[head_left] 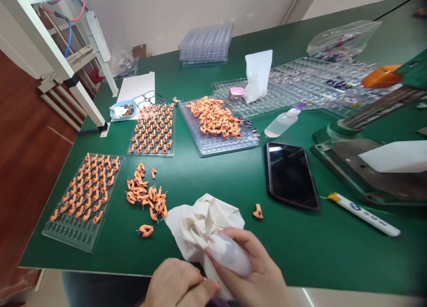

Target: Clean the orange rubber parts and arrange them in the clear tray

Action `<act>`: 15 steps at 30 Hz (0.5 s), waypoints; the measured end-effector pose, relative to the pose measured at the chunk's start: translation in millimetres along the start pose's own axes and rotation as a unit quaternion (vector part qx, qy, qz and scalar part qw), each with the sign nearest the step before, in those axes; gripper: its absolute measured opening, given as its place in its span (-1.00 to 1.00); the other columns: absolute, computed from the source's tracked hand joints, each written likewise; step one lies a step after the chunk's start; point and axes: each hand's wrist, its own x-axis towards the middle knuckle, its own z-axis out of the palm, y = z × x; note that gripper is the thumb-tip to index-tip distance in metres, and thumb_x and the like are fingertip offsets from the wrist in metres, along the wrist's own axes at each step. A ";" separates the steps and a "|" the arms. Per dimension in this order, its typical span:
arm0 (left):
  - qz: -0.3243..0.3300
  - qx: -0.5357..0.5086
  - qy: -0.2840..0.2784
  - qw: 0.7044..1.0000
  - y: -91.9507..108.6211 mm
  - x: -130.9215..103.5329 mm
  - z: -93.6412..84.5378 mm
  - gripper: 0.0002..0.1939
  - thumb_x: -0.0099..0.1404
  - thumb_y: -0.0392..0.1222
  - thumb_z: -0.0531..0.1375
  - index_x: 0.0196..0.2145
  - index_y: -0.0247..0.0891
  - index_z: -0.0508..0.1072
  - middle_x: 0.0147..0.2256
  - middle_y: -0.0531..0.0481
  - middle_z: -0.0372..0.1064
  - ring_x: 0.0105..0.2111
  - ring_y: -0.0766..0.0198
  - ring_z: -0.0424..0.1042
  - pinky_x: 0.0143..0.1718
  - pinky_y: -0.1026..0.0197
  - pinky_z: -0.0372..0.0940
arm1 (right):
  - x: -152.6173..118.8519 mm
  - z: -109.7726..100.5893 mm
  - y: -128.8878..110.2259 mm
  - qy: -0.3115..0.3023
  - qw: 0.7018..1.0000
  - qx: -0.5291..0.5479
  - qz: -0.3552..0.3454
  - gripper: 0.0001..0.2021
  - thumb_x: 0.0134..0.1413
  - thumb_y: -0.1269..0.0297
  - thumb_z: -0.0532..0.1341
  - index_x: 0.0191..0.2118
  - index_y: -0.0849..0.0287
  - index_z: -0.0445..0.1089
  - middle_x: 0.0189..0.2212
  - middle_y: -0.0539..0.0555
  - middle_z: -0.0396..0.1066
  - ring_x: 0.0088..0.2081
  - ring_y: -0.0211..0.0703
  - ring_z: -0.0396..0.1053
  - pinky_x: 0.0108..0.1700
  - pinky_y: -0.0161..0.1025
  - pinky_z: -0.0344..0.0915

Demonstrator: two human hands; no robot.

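My right hand [253, 271] grips a small translucent plastic bottle [230, 255] pressed against a crumpled white cloth [200, 222] at the near edge of the green table [233, 182]. My left hand [176, 285] is closed at the bottom edge, touching the cloth's lower part; what it holds is hidden. A loose heap of small orange curved parts [147, 196] lies just left of the cloth. One single orange part [257, 211] lies to the right of it.
Clear trays with orange parts stand at the near left [83, 200], middle [153, 129] and centre back [216, 125]. A black phone [290, 173], a white marker [365, 213], a squeeze bottle [282, 122] and a press machine [367, 165] occupy the right.
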 end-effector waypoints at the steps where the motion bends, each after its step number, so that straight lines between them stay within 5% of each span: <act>1: -0.006 -0.004 0.008 1.000 -0.8 -1.6 -0.2 -0.85 0.50 -0.37 0.12 -0.20 -0.33 0.50 -0.47 0.02 0.48 -0.47 0.35 0.46 -0.44 0.32 0.35 | 3.6 -1.2 1.0 0.015 1.000 -0.017 -0.007 -0.79 0.01 0.09 0.42 -0.24 -0.04 0.47 -0.35 -0.06 0.53 -0.33 -0.10 0.48 -0.29 -0.30 0.40; 8: -0.068 -0.031 0.035 0.997 -4.4 -21.2 2.0 -0.92 0.40 -0.41 0.24 -0.19 -0.31 0.52 -0.44 0.01 0.43 -0.47 0.34 0.44 -0.43 0.32 0.37 | 15.2 -11.7 15.2 0.080 0.992 -0.085 -0.053 -0.75 0.08 0.06 0.39 -0.16 -0.02 0.46 -0.25 -0.04 0.53 -0.23 -0.06 0.50 -0.17 -0.25 0.37; 15: -0.072 -0.041 0.031 0.996 -3.8 -22.6 -1.5 -0.93 0.41 -0.39 0.24 -0.18 -0.32 0.52 -0.45 -0.02 0.44 -0.46 0.33 0.42 -0.44 0.31 0.37 | 10.7 -18.7 21.7 0.104 0.981 -0.107 -0.121 -0.71 0.01 0.06 0.46 -0.18 -0.01 0.46 -0.34 -0.05 0.53 -0.36 -0.11 0.50 -0.33 -0.30 0.43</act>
